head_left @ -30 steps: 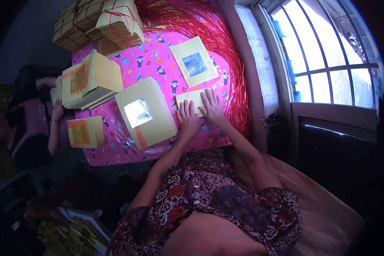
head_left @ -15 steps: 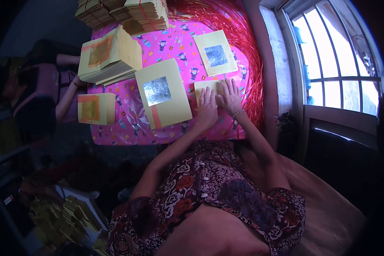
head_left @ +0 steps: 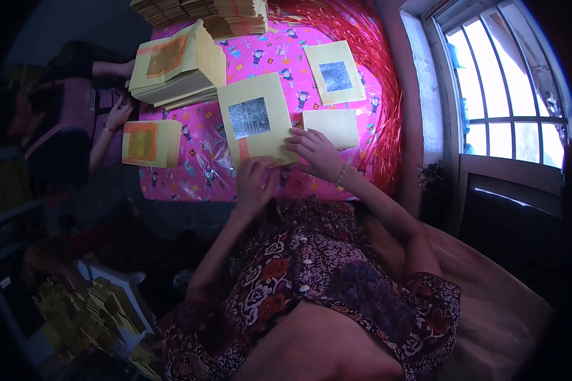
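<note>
Working both hands at the near edge of a cream pile

Cream paper pile, silver square and orange strip on its top face, lies mid-counter, toward the person's side. Left hand at its near edge: fingers bent, bunched close, tips on the paper. Right hand at the near right corner: fingers loosely curved and slightly apart, tips over the edge, thumb reaching toward the left hand. Cannot tell whether either set of fingers pinches a sheet or only touches.

Blank cream paper just beyond the right hand, beside the pile. Farther off, another cream piece with a silver square. Left of the pile: a tall leaning stack, orange-gold square on top; nearer, a smaller cream pile with a similar square. Tied bundles at the far end.

Counter wears a glossy pink cover printed with small figures. Red strands run along its right side, near a barred window. At left, a co-worker's hand near the tall stack.
</note>
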The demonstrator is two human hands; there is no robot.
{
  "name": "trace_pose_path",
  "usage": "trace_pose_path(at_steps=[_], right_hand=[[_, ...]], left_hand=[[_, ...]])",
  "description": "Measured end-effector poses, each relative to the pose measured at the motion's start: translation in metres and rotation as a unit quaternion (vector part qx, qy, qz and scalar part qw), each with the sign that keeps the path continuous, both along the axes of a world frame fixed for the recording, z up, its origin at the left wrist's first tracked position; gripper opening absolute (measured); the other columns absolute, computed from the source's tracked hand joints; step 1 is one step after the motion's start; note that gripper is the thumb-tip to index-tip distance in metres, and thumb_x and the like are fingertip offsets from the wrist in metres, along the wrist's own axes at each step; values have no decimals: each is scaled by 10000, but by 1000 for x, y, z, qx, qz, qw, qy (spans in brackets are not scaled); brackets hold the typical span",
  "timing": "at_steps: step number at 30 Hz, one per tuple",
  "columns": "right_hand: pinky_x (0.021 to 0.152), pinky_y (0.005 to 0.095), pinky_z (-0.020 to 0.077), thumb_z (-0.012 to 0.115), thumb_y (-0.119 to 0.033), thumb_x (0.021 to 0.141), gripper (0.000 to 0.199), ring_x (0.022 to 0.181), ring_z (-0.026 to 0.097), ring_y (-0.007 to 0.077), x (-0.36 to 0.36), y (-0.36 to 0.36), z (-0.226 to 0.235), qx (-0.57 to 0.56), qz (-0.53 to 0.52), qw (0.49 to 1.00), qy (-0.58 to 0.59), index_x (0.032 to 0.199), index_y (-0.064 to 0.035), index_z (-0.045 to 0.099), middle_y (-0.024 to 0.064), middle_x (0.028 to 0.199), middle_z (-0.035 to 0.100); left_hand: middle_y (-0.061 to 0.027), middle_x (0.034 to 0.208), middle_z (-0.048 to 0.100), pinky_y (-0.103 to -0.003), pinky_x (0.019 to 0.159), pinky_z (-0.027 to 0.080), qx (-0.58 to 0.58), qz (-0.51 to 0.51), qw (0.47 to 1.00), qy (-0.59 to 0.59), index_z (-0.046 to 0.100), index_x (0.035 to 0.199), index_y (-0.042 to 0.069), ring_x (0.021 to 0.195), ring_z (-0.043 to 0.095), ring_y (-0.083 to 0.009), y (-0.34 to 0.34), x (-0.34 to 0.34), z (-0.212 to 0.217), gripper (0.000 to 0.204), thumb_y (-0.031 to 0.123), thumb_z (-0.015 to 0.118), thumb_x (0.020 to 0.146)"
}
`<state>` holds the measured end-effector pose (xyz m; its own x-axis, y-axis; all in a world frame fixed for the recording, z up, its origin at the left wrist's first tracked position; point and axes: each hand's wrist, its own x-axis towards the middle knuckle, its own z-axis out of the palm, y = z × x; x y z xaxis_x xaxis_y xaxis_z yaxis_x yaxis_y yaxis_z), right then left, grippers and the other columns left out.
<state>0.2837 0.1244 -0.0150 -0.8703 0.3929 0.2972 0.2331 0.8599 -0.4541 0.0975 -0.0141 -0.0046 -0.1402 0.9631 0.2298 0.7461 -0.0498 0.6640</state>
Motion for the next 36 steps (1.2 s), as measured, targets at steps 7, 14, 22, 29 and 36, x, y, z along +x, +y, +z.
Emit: trace_pose_path(at_steps=[7,14,22,29,36], right_hand=[[1010,377,432,694,-353,791,417,1275,454,233,-6,4,-14,29,35,999,-12,1129,-128,597,37,1197,569],[912,359,502,686,-302,810,250,1189,535,226,-10,11,-16,15,42,999,9,970,-115,648,25,1110,605],[825,378,514,651,-279,850,188,987,635,265,-18,10,-5,-54,-28,997,38,846,-96,607,87,927,643],[785,401,511,638,-300,866,237,907,638,287,-20,12,-4,-91,-42,994,43,853,-63,621,105,881,646],[776,374,510,668,-253,846,204,858,644,264,-21,16,1,-164,-44,984,55,803,-54,677,90,835,663]], left_hand=[[-93,1231,533,-431,1001,395,-23,-6,998,61,552,1188,91,1160,485,-316,-5,-42,-10,544,104,758,684],[-87,1224,547,-429,995,398,-27,-34,998,54,557,1199,96,1154,488,-310,-3,-53,-13,571,100,768,669],[-63,1263,567,-423,1014,389,-18,-50,997,62,573,1202,106,1172,488,-300,-5,-61,-12,574,107,783,668],[-74,1222,607,-421,1012,388,-35,-60,997,30,607,1150,94,1162,504,-297,-4,-67,-5,473,135,774,709],[-103,1186,631,-412,982,423,-40,-73,996,-12,640,1078,73,1145,529,-309,-3,-75,-1,372,147,771,737]])
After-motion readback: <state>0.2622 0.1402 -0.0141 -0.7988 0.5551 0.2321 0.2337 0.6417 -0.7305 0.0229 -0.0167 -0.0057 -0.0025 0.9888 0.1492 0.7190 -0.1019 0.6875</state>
